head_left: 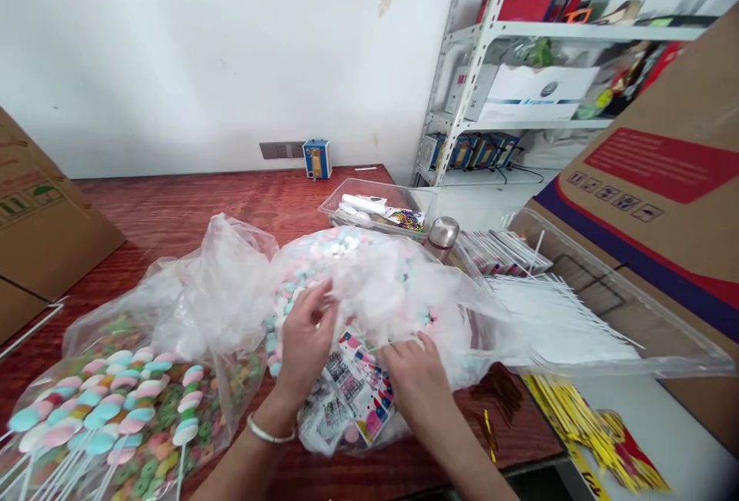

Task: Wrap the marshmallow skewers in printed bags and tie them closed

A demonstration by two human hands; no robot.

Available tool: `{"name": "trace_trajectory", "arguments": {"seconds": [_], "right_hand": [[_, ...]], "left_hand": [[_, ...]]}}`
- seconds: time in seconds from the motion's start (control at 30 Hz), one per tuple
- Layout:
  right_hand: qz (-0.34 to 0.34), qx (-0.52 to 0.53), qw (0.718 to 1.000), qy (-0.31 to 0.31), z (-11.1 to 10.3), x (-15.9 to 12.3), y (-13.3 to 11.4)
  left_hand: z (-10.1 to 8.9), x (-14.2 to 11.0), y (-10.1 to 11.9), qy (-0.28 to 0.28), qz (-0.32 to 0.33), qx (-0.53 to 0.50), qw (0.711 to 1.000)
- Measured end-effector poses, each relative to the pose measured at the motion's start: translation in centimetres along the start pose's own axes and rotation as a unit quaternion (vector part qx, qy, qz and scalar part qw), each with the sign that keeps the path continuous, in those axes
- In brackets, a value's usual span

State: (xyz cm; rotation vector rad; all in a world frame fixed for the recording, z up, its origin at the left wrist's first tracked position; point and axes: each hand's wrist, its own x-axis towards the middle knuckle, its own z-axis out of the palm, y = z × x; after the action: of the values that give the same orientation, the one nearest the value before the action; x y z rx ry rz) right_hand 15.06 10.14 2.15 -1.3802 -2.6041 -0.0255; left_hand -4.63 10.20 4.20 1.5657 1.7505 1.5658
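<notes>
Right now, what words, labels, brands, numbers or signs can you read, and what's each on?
No whole word is legible.
"A", rest blurred: blue lettering on the white cardboard box.
Green umbrella sign, apparent arrows: left brown cardboard box.
Handling pictograms: right brown cardboard box; its red panel's text is too small.
Too small: colourful printed plastic packets, blue-and-white box.

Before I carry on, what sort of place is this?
Probably a small workroom or storeroom: there's a big plastic bag of candy, a clear tray of white sticks, and a metal shelf holding boxes.
</notes>
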Motion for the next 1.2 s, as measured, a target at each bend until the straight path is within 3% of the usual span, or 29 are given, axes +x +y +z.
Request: {"name": "trace_trajectory", "arguments": {"seconds": [0.03,0.1,0.13,0.2,0.23,0.37,0.43,0.53,0.63,0.73,0.83,0.9,0.97,1.03,1.1,1.2], "right_hand": [[-0.014,0.005,1.0,0.004,0.5,-0.1,-0.6],[-0.036,0.006,0.999,0.002,1.1,-0.3,-1.6],[-0.045,0.003,0.999,-0.004,1.2,-0.4,-1.8],[-0.059,0.002,0.998,-0.019,1.1,-0.8,-1.9],[-0.058,0.005,0.998,-0.023,0.9,-1.1,-1.7],[0.02,-0.008,1.0,-0.005,0.3,-2.0,0.7],[0.056,-0.028,0.998,0.003,0.6,-2.1,2.3],[0.05,-0.027,0.998,0.008,1.4,-2.0,4.1],[0.031,0.01,0.999,0.036,1.7,-2.0,4.9],[0.005,0.055,0.995,0.088,0.5,-2.3,4.7],[-0.01,0.1,0.979,0.179,-1.4,-3.0,3.2],[-0.02,0.14,0.967,0.213,-2.1,-3.6,1.4],[-0.033,0.156,0.971,0.178,-1.6,-4.1,-0.5],[-0.021,0.108,0.989,0.096,0.1,-4.5,-2.2],[0.011,0.042,0.998,0.035,2.3,-4.8,-3.3],[0.023,0.03,0.999,0.024,4.9,-4.9,-3.5]], "left_hand": [[1.2,0.9,1.4,-0.031,-0.002,-0.051,0.998],[4.2,2.4,3.6,-0.18,0.046,-0.081,0.979],[5.8,2.9,4.2,-0.275,0.098,-0.047,0.955],[9.1,3.7,4.4,-0.427,0.212,0.105,0.873],[10.6,4.0,4.1,-0.44,0.217,0.141,0.86],[14.9,5.8,2.2,-0.381,0.201,0.22,0.875],[16.1,6.7,1.6,-0.391,0.209,0.234,0.865],[16.8,7.6,1.7,-0.444,0.233,0.23,0.834],[15.6,8.0,2.8,-0.466,0.259,0.207,0.821],[12.2,8.1,4.2,-0.442,0.273,0.183,0.834],[6.8,6.8,4.7,-0.344,0.27,0.113,0.892],[3.0,4.7,4.3,-0.268,0.232,0.067,0.933],[-0.1,1.4,3.2,-0.208,0.162,0.065,0.962],[-2.3,-2.6,1.8,-0.196,0.074,0.075,0.975],[-3.3,-6.7,0.5,-0.206,-0.001,0.053,0.977],[-3.6,-11.6,-0.8,-0.193,-0.083,0.012,0.978]]}}
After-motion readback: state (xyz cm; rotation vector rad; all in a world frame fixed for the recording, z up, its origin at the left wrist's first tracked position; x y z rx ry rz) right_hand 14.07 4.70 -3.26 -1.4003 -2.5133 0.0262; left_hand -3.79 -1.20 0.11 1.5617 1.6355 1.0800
